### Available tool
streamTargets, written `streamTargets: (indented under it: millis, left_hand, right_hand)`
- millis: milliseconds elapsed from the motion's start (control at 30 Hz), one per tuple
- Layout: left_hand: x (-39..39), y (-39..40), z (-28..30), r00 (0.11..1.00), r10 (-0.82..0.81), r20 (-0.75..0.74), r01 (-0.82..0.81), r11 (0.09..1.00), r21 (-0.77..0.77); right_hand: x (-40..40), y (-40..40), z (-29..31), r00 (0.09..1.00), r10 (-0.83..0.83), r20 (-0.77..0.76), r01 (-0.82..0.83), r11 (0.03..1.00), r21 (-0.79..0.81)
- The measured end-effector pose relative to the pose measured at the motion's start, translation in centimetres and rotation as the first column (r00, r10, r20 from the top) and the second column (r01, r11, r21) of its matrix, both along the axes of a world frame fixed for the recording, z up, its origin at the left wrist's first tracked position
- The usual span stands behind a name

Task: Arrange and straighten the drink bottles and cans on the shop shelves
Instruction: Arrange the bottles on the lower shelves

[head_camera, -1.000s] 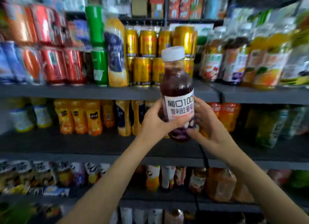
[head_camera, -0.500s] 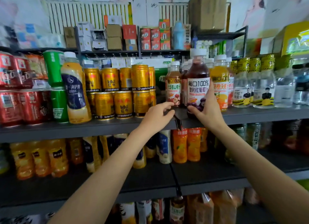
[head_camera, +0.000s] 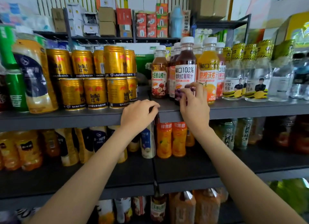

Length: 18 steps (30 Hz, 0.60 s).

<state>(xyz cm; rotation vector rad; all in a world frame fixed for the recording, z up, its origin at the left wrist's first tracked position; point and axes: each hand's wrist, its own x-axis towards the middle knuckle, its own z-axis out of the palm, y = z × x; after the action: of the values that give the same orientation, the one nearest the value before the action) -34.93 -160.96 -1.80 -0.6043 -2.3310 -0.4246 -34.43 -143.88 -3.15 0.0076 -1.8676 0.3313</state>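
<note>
Grape juice bottle (head_camera: 185,69) now stands upright on the upper shelf (head_camera: 250,109), vs lifted 1 s ago. R hand (head_camera: 194,106) fingers curl round its lower label. L hand (head_camera: 138,114) off bottle, fingers loosely curled, holding nothing, at shelf edge. Orange juice bottle (head_camera: 208,68) just right of R fingers; gold cans (head_camera: 95,93) left of L fingers.

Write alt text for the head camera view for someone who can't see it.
A person's right hand grips a dark grape juice bottle standing on a grey shop shelf, between other juice bottles. The left hand rests on the shelf edge, beside stacked gold cans.
</note>
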Motion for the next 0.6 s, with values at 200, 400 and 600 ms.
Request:
streamTargets:
  millis: [200, 400, 600]
  left_hand:
    - [0.5, 0.1, -1.0, 0.997, 0.013, -0.08, -0.013, 1.0, -0.006]
    - [4.7, -3.4, -8.8, 0.955, -0.148, -0.258, 0.205, 0.956, 0.212]
    - [8.5, -11.2, -26.5, 0.976, 0.126, 0.178, -0.195, 0.867, 0.458]
  right_hand:
    - [0.9, 0.1, -0.7, 0.996, 0.088, 0.004, -0.088, 0.996, -0.021]
    - [5.9, -2.7, -8.7, 0.906, 0.414, -0.088, -0.418, 0.908, -0.032]
    - [7.5, -8.4, -23.8, 0.635, 0.627, 0.451, -0.593, 0.77, -0.235]
